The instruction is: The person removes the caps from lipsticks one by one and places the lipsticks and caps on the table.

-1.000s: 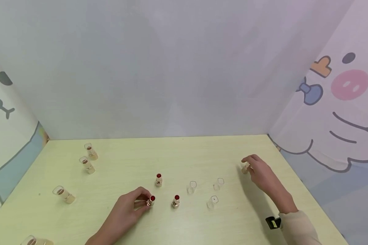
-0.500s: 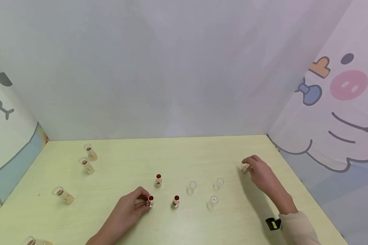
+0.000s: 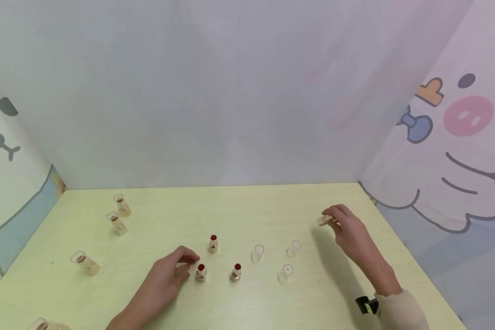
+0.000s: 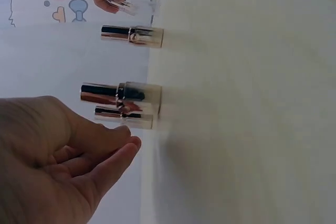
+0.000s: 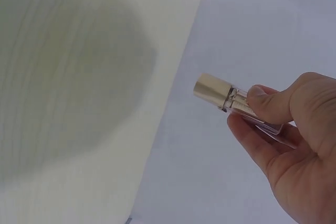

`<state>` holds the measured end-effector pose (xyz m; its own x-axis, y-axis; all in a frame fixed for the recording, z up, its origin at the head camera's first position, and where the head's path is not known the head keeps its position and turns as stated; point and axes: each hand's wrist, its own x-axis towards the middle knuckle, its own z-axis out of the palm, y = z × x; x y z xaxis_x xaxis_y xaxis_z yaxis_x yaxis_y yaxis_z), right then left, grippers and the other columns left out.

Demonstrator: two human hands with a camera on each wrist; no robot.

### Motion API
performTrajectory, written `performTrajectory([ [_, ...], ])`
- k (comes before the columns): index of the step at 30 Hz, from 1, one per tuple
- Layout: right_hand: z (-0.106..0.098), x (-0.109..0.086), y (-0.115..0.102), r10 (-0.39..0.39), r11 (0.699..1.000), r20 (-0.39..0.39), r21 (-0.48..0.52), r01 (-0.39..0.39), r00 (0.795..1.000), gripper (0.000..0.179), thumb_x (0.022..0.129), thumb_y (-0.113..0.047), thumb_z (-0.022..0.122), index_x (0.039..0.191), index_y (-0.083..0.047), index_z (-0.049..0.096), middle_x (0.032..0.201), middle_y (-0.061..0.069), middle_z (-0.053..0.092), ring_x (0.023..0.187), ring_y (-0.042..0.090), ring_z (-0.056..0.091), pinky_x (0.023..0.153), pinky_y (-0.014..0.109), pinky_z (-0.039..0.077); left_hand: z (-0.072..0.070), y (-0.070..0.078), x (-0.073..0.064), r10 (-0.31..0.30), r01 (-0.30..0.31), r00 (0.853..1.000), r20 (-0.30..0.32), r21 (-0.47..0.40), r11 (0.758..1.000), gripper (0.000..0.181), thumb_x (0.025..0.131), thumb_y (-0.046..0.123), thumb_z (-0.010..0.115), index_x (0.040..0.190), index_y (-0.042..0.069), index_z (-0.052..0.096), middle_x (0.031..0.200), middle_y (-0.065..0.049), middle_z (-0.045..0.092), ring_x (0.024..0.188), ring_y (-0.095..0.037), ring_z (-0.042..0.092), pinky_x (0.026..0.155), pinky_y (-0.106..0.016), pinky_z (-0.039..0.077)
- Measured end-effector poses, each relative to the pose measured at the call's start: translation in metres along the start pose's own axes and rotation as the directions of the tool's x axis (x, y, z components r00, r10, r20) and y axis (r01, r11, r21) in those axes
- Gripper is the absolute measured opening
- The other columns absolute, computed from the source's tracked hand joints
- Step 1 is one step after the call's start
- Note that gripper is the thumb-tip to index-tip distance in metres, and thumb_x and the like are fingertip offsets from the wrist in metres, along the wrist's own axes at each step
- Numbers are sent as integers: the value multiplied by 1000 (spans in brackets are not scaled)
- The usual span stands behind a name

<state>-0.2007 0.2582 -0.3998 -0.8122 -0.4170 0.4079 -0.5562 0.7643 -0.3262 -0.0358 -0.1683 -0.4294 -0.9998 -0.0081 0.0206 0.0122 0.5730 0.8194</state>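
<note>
My left hand (image 3: 165, 279) is just left of a lipstick (image 3: 201, 273) with a red tip showing, which stands upright on the table. In the left wrist view, thumb and fingertips (image 4: 132, 142) come together with nothing between them. Two more uncapped lipsticks, one behind (image 3: 213, 244) and one to the right (image 3: 236, 273), stand close by. At the right, my right hand (image 3: 348, 231) pinches another lipstick (image 5: 212, 91) between thumb and fingers. It is held tilted above the table by its clear end, gold end pointing away from the palm.
Three clear caps (image 3: 257, 254) stand between the hands. Several lipsticks under clear caps (image 3: 88, 265) stand along the left side of the pale table (image 3: 231, 307). A plain curtain (image 3: 231, 91) closes off the back, with printed cartoon cloth at both sides.
My left hand has let go of the lipstick and drawn back to the left. My right hand has raised its lipstick off the table and tilted it, moving slightly left.
</note>
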Motion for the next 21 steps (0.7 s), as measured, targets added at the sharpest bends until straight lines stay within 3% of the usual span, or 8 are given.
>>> performTrajectory([
  [4,-3,3,-16,-91,996,-104,-13,90,990,30,89,14,72,111,-6,69,113,4,65,94,24,73,79,30,62,-14,8,4,25,-25,999,-35,8,1000,41,88,-15,72,115,15,66,119,-1,72,117,-20,72,98,-24,59],
  [9,-10,9,-41,-179,981,-192,36,190,965,32,85,15,76,110,-4,71,113,2,67,94,18,73,88,5,50,-32,21,7,148,-142,984,-99,66,988,45,86,-12,77,120,14,65,121,0,72,116,-22,72,99,-28,60],
  [15,-14,15,-65,-268,944,-239,130,304,934,38,80,19,78,110,-4,72,113,3,68,94,16,71,93,5,50,-43,38,8,245,-228,957,-156,118,966,49,86,-8,79,124,18,64,124,10,70,116,-17,73,98,-21,59],
  [18,-14,16,-74,-310,916,-238,184,356,920,41,80,19,79,112,-6,72,114,3,68,95,15,70,93,7,52,-40,44,9,291,-275,943,-163,118,954,49,85,-8,80,125,16,64,124,14,70,116,-12,72,99,-19,57],
  [21,-11,18,-82,-371,875,-248,231,426,895,42,81,16,80,115,-7,72,115,4,69,97,14,70,93,9,54,-35,50,10,356,-341,919,-172,111,934,50,84,-8,81,124,18,65,123,15,70,114,-7,71,100,-17,55],
])
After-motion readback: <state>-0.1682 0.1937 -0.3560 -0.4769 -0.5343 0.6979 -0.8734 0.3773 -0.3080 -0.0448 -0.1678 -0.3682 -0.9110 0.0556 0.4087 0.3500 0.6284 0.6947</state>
